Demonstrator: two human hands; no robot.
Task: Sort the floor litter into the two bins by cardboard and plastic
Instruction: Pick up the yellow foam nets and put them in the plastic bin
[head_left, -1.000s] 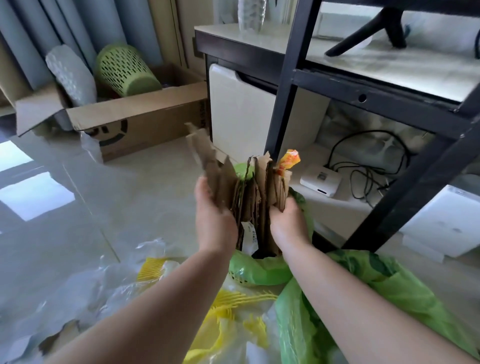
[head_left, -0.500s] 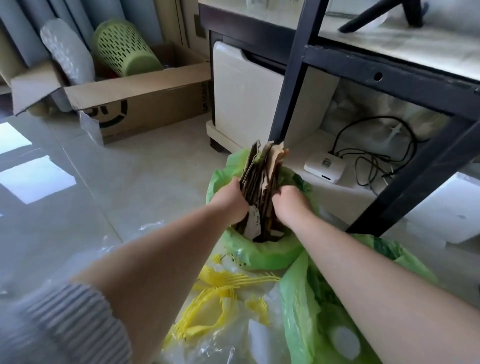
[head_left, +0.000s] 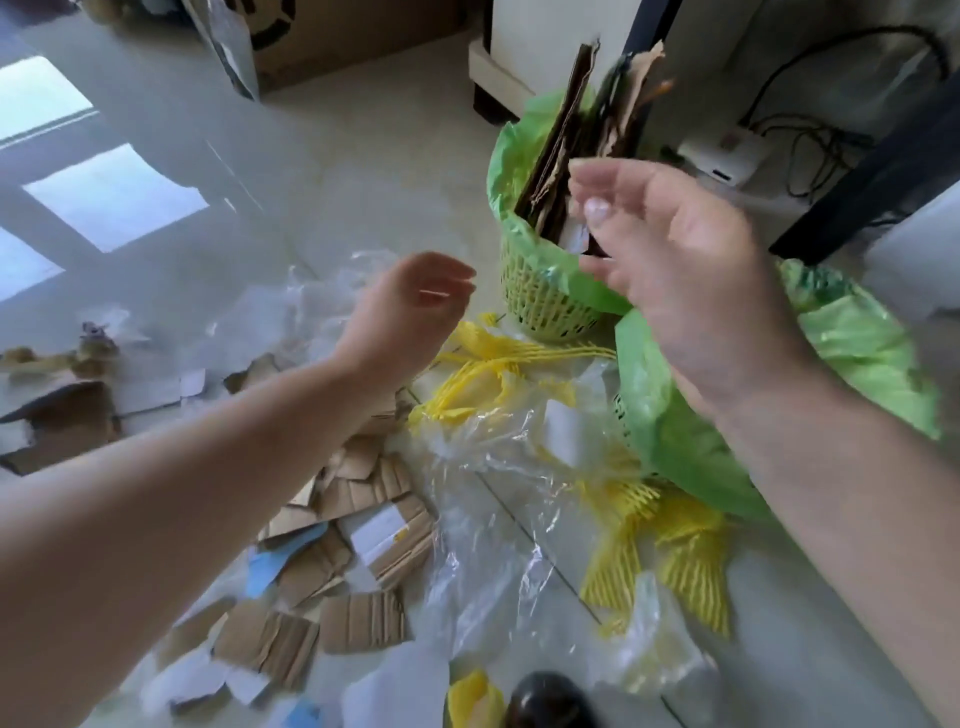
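A green mesh bin (head_left: 545, 296) with a green liner stands on the floor, and brown cardboard strips (head_left: 566, 135) stick upright out of it. A second bin under a loose green bag (head_left: 675, 431) stands nearer, at the right. My right hand (head_left: 691, 280) hovers in front of the cardboard bin, fingers loosely spread, holding nothing. My left hand (head_left: 410, 312) hangs lower to the left, above the litter, fingers relaxed and empty. Torn cardboard pieces (head_left: 332, 545) lie on the floor below my left arm. Clear plastic film (head_left: 493, 519) and yellow foam netting (head_left: 670, 545) lie between them and the bins.
A white cabinet (head_left: 550, 36) and a black desk leg (head_left: 872, 171) stand behind the bins, with a white box and cables (head_left: 727, 150) under the desk. A large cardboard box (head_left: 343, 36) sits at the top. More torn cardboard (head_left: 57, 421) lies at the far left.
Both hands have let go of the cardboard bundle, which now stands in the mesh bin. My hands have drawn back and apart, and the view has tilted down toward the floor litter.
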